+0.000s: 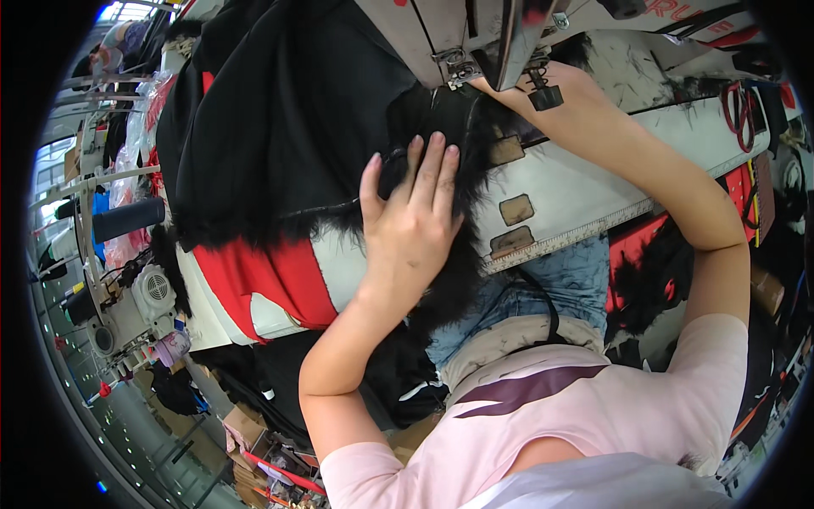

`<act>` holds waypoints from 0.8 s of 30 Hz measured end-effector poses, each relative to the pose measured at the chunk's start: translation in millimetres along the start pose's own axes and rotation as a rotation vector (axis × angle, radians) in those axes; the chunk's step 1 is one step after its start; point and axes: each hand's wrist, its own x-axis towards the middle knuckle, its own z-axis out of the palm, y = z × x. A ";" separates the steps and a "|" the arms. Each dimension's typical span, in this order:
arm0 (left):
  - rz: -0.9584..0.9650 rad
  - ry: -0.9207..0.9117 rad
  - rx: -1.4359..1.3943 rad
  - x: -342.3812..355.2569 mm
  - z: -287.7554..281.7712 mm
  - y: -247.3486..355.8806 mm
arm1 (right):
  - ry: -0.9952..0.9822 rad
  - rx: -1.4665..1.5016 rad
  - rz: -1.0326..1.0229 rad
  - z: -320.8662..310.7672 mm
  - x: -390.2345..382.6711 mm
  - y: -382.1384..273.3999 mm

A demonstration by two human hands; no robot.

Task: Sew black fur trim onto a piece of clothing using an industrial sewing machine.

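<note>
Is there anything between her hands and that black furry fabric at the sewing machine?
Nothing visible. The left hand lies flat on the black fur fabric, fingers spread. The right hand reaches under the sewing machine head, which hides its fingers, so contact there cannot be told.

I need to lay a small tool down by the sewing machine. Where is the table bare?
Bare table shows right of the black fur, between the ruler strip and the right forearm. A smaller patch lies between the red cloth and the left hand. Under the sewing machine it is crowded with fur, black cloth and the right hand.
</note>
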 end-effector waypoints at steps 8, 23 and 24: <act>0.262 0.035 -0.008 43.8 0.1 -60.3 | 0.065 0.092 0.352 -1.2 -2.1 -18.2; 0.376 0.056 -0.099 60.9 2.2 -82.5 | -0.391 -0.253 0.381 -24.5 3.1 -32.2; 0.373 0.061 -0.101 60.1 2.0 -82.6 | -0.239 -0.117 0.324 -16.4 -2.9 -22.3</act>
